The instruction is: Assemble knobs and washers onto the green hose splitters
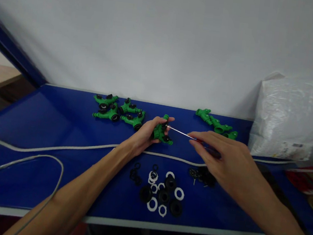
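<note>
My left hand (146, 133) is closed around a green Y-shaped hose connector (158, 133) with black parts on its arms, held just above the blue table. In my right hand (220, 151) is a screwdriver (181, 132), its dark handle mostly covered by my fingers. The shaft points left, and its tip meets the connector near a black part on the upper arm. Whether a screw sits under the tip is too small to make out. Behind my left hand lie several similar green connectors (133, 119) with black parts.
Plain green connectors (219, 127) lie at the back right, beside a white plastic-wrapped package (289, 117). Nearer are white rings (152, 203), black round caps (163, 196) and small black parts with screws (202, 175). A white cable (68, 148) crosses the blue table (66, 111).
</note>
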Available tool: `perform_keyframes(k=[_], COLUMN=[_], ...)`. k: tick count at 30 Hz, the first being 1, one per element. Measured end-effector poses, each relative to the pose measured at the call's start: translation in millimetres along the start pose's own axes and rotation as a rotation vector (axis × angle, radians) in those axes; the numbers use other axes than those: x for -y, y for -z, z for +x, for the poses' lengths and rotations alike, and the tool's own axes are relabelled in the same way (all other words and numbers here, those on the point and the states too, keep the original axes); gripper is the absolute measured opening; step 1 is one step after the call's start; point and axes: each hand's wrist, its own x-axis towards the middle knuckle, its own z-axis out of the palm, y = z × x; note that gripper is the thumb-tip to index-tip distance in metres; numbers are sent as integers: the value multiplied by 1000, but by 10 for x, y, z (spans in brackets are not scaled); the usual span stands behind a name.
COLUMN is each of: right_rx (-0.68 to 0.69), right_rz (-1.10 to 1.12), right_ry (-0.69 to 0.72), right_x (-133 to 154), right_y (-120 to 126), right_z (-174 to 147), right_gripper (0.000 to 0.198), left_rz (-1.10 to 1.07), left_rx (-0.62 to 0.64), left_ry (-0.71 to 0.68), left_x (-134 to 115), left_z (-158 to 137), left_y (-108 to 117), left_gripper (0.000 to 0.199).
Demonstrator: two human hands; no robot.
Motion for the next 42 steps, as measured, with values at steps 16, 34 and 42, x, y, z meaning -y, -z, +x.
perform_keyframes(k=[16,34,42], right_rx=[28,121,129], right_rz=[-249,-732,-778], right_ry=[200,512,622], right_x=[57,294,324], right_y=[69,165,144], right_z=[101,178,223], right_gripper=[34,41,26], left_rz=[59,141,135], left_rx=[8,-85,-95], left_ry=[-4,10,23], left_x=[25,105,144], left_z=[8,52,85], left_y=[-13,-8,-15], left_gripper=[42,37,31])
